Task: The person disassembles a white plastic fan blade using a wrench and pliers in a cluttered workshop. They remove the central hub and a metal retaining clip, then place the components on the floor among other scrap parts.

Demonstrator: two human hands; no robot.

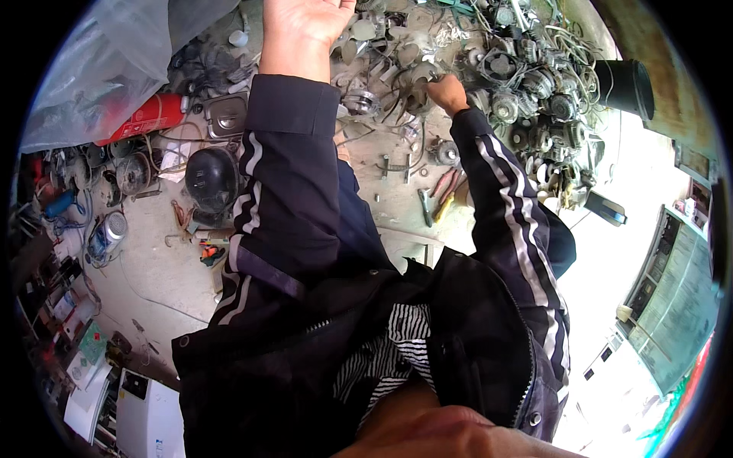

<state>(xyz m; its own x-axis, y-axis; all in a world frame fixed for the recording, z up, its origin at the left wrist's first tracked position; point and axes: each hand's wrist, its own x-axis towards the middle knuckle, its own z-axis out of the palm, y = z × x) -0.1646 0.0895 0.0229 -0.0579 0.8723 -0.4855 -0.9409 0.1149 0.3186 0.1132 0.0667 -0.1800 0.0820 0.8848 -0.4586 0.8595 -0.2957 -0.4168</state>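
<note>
My left hand (304, 24) reaches to the far edge of the view, palm side showing. Most of its fingers are cut off there, so what it holds, if anything, is hidden. Further right, my right hand (449, 95) is closed, its fingertips at a dusty grey fan blade (414, 93) on the floor pile. Between the arms stands a round metal motor part (360, 101). Nearer to me lie a small motor (444, 153), a metal bracket (395, 168), pliers with green handles (425, 206) and a yellow-handled tool (445, 208).
Old motors (538, 91) with tangled wires are heaped at the far right, beside a black bucket (624, 89). At left are a red cylinder (149, 118), a black dome (211, 179), a metal lid (227, 114) and plastic sheeting (99, 69). A glass-topped cabinet (676, 294) stands right.
</note>
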